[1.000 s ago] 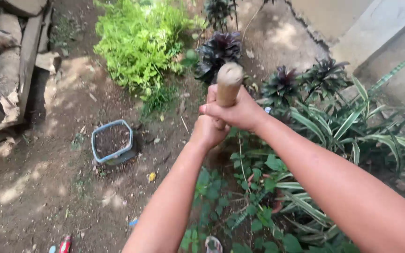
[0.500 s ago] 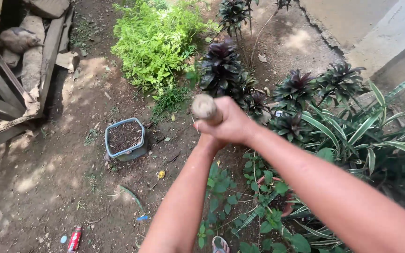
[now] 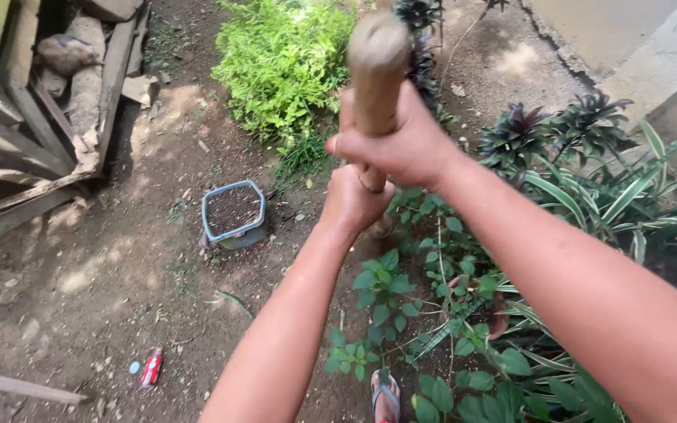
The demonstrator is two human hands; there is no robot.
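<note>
**Two hands locked on a wooden handle above the garden bed**

Nearest the camera, a sandalled foot [image 3: 386, 394] stood among low green leaves [image 3: 389, 294] at the bottom edge. Both forearms reached up and away from there. The left hand [image 3: 352, 202] sat lower on the handle [image 3: 375, 74], fingers wrapped fully round it, closed tight. Right above it and touching, the right hand [image 3: 399, 141] gripped the same handle, fingers [image 3: 352, 146] curled all the way round, thumb side towards the camera. The handle stood nearly upright between the hands, its rounded, worn top end close to the lens; below the left hand only a short bit showed, and its lower end was hidden behind the hands and leaves.

Off to the left, a red wrapper [image 3: 151, 366] lay on bare soil. Further on, a blue tub [image 3: 234, 213] filled with earth sat on the ground, well apart from the hands. Striped leaves [image 3: 613, 207] and dark purple plants [image 3: 562, 121] filled the right side. Beyond, a bright green bush [image 3: 284, 63], and at far left, weathered planks [image 3: 48, 117] stacked along the edge.
</note>
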